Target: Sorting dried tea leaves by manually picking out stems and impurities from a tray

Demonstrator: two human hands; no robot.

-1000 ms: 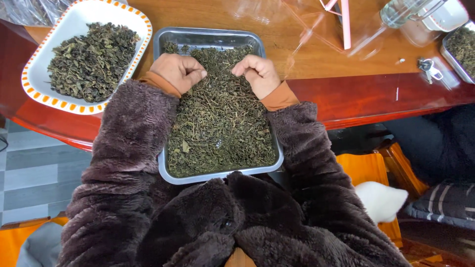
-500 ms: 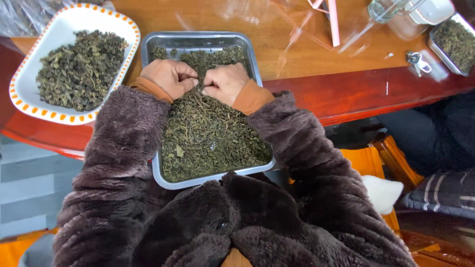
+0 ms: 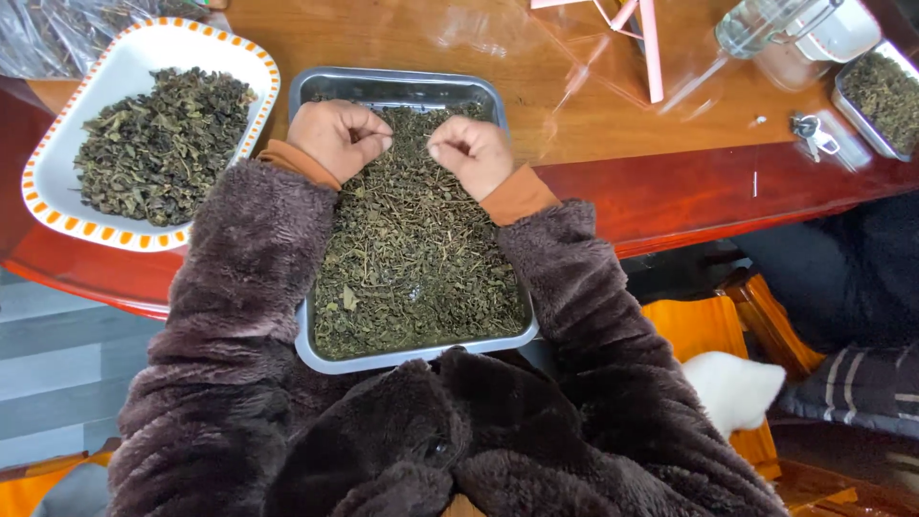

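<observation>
Fingers on both your left hand and right hand are curling shut, pinching bits of dried tea leaves near the far end of the metal tray. These leaves are looking light, brittle and crumbly, so you are best pinching small tufts gently. Left of it, the orange-rimmed white dish is holding a darker leaf pile.

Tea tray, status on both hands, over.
Left hand and right hand curled, pinching dried leaves in metal tray. White dish beside. Nothing blocking.
</observation>
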